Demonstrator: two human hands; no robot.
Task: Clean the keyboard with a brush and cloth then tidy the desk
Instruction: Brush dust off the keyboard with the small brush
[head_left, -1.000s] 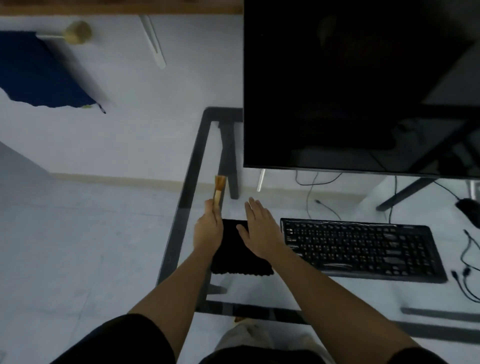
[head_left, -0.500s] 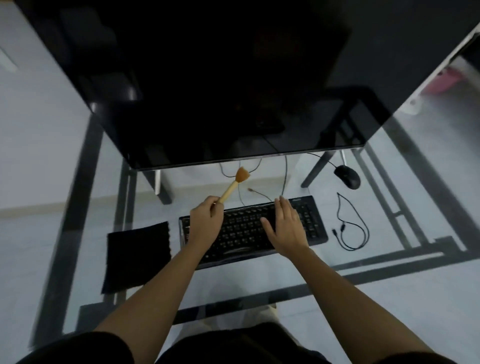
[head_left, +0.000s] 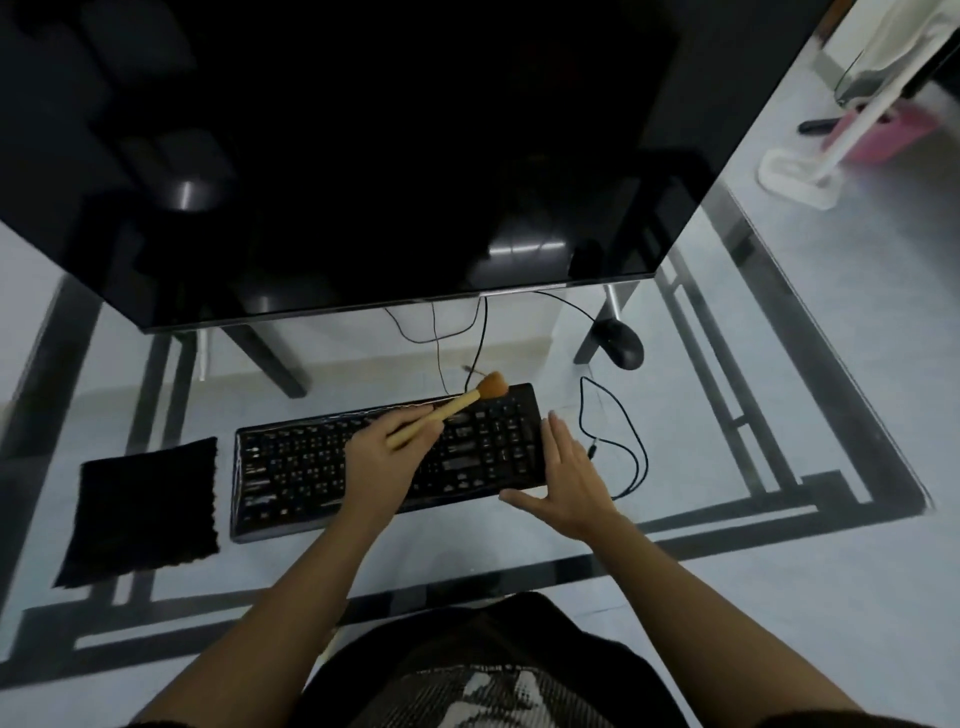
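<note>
on the glass desk (head_left: 737, 415), in front of a dark monitor (head_left: 363, 156), two bare forearms reach forward from the lower edge of the view. left hand (head_left: 382, 457): held over the middle of the keyboard (head_left: 291, 467), fingers curled round the pale wooden handle of the brush (head_left: 457, 404), which slants up and to the right so that its orange-brown bristles lie at the keyboard's far edge, right of centre. right hand (head_left: 571, 488): at the keyboard's right end, palm down, fingers straight and pressed together along the right edge, thumb spread wide toward the near right corner; it holds nothing, and whether it touches the keyboard cannot be told. cloth (head_left: 145, 512): black, square, lying flat just beside the keyboard's left end, apart from both hands. writing: the key legends show as pale marks too small and blurred to read; any brand mark is likewise illegible. count: two hands, one brush, one cloth, one keyboard, one monitor, one black mouse (head_left: 621, 343) behind the keyboard's right end, and one loose black cable (head_left: 631, 452) looped on the glass just right of the right hand.
</note>
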